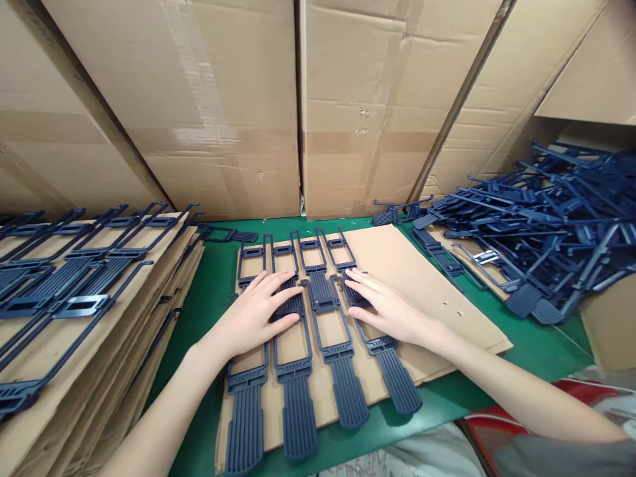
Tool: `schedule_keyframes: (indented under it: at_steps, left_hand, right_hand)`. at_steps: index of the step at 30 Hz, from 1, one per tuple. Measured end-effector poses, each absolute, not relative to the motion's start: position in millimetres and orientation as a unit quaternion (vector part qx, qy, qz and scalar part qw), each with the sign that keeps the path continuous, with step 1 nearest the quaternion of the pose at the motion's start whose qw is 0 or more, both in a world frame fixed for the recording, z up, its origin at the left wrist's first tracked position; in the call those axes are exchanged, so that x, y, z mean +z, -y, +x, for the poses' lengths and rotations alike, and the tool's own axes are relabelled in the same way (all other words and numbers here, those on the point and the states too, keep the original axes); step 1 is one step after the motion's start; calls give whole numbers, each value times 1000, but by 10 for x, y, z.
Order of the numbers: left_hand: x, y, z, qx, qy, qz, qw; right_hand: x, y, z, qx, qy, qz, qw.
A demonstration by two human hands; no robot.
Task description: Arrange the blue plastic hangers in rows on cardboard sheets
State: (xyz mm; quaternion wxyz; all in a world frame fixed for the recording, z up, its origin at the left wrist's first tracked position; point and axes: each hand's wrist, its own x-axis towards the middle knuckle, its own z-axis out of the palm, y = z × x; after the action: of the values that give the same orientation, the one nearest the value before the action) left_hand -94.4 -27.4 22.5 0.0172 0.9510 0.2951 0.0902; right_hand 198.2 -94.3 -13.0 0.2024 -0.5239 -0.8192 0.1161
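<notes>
Dark blue plastic frames with ribbed paddle ends (299, 414) lie in rows on a flat cardboard sheet (407, 271). My left hand (261, 308) rests palm down over the frames on the left side, fingers stretched out and apart. On the right side, my right hand (390, 308) lies over another frame, its fingers extended and touching the upper ribbed part. Between the two hands, a ribbed paddle (322, 291) of the upper row shows. Both hands hide parts of the frames beneath them, and neither grips anything visibly.
At left rises a stack of cardboard sheets (114, 371) layered with similar frames (94, 305). A tangled heap of blue frames (551, 225) is at right. Large cardboard boxes (223, 106) wall off the back of the green table (199, 331).
</notes>
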Motion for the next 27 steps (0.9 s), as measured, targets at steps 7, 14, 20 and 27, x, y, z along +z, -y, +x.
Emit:
schedule_keyframes:
  at_steps: [7,14,20,27]
  left_hand:
    - [218,275,-947,92,-294,951,16]
    - [216,278,-955,98,-289,952,18]
    - [254,308,-975,114,-293,949,37]
    - [242,247,-1019,197,-428,881,-38]
  right_hand:
    - [-142,944,1982,111,819,-526,198]
    - [-162,954,1975,120,812,-524,227]
    - [-97,931,1980,117,783,-540,284]
    - [21,835,2577,36,612,-678,406]
